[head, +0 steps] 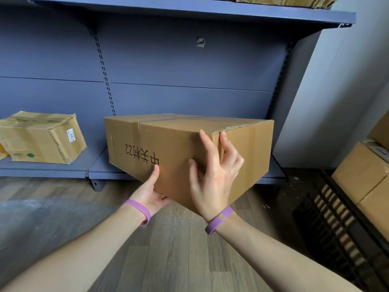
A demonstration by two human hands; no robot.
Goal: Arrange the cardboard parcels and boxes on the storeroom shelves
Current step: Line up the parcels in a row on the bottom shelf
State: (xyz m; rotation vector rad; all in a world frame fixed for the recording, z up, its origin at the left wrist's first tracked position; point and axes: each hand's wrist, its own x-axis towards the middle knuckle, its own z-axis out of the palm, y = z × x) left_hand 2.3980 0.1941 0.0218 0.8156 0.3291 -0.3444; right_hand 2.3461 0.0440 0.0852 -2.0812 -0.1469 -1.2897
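A large brown cardboard box [168, 144] with black handwriting on its side sits partly on the low blue-grey shelf [101, 168], one corner jutting out over the floor toward me. My left hand [150, 192] supports it from beneath, thumb pressed against the written side. My right hand [214, 165] lies flat on the near corner, fingers curled around the top edge. A smaller, worn cardboard box [42, 138] with a white label rests on the same shelf to the left.
An upper shelf [189, 11] overhangs, with crumpled cardboard on top. Stacked boxes [366, 175] stand at the right on a black slatted crate [336, 218]. Wooden floor lies below; a white wall [336, 91] closes the shelf's right end.
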